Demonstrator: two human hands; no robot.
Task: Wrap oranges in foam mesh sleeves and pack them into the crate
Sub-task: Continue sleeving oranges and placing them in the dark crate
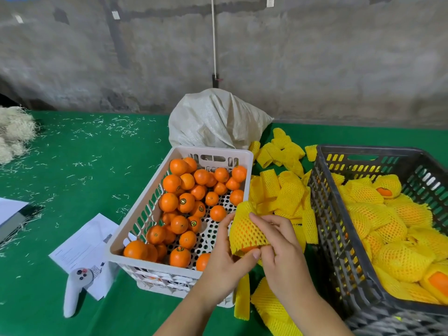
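Only small unreadable orange (pixel 186 202) stickers

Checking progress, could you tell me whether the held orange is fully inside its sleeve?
Not fully: bare orange peeks out below the sleeve between both hands.

View: only one, the head camera.
Position: it was above the near edge of the table (pixel 80 166), close over the hands.
Direction: it looked forward and down, toward the wall (pixel 315 69).
Lens: wide, edges curved.
Nearness: the left hand (pixel 224 258) and right hand (pixel 278 248) were low in centre.
Shared part: none.
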